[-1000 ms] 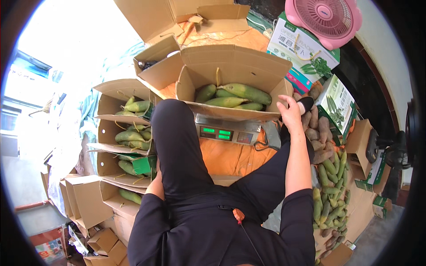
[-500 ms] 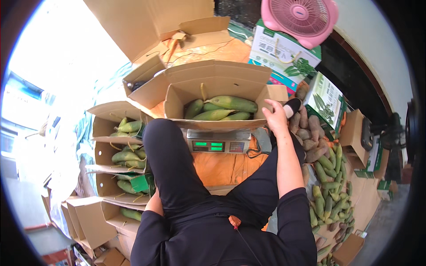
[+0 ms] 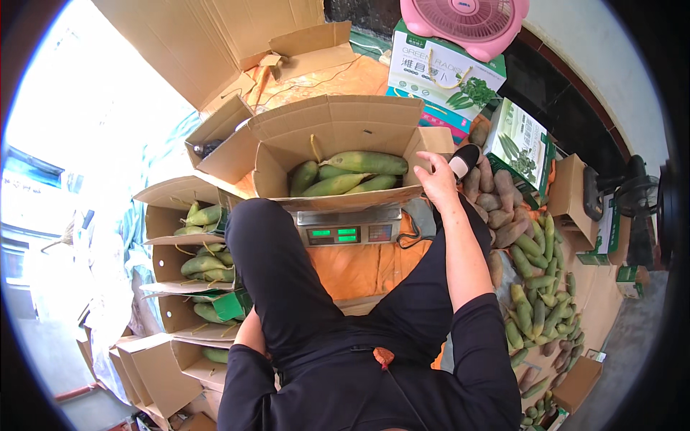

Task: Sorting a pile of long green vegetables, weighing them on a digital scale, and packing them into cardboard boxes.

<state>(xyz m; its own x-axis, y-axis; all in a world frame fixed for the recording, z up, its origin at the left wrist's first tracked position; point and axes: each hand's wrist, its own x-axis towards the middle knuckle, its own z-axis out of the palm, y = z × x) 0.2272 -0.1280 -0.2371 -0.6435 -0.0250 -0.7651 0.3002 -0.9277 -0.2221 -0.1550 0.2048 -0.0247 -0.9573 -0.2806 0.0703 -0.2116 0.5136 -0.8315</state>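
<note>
Resting right hand [image 3: 436, 177] on box [image 3: 338, 121], approx 4 corn cobs [image 3: 357, 162].

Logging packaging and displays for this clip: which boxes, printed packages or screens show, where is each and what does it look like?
Open brown carton, on the scale, holding green produce; right hand at its right edge.
Scale display, grey front panel under the carton, green lit readouts.
White-and-green printed box, behind the carton, under a pink fan.
Second white-and-green box, far right, tilted.
Stacked brown cartons, left, open.
</note>
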